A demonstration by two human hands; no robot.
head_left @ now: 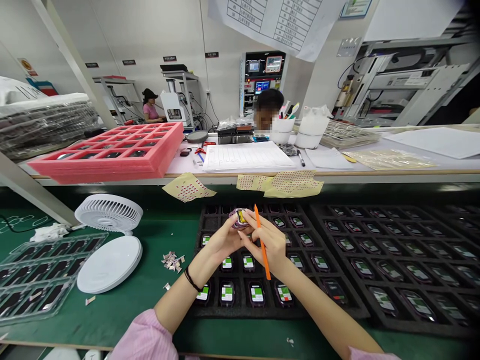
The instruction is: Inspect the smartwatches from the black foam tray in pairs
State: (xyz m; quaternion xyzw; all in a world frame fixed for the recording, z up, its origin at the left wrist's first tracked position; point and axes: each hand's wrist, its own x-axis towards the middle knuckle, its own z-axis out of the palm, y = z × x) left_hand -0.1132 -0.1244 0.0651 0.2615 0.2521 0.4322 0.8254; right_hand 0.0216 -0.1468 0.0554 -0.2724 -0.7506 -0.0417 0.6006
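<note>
Above a black foam tray (pixel 240 311), my left hand (pixel 224 241) is closed around a small purple-rimmed device (pixel 240 218) with a yellow part on its face. My right hand (pixel 270 242) grips an orange stick (pixel 262 245), which slants across the back of the fingers. The right fingertips touch the upper right side of the device. Beneath and around both hands, similar devices with green and white faces, such as one at the front (pixel 257 293), sit in the tray's compartments.
A second black tray (pixel 369 312) of devices lies at the right. On the left are a white fan (pixel 109 265), small loose pieces (pixel 173 261) and a clear tray (pixel 41 270). The shelf holds a pink foam tray (pixel 150 162) and papers (pixel 247 155). Two people are beyond.
</note>
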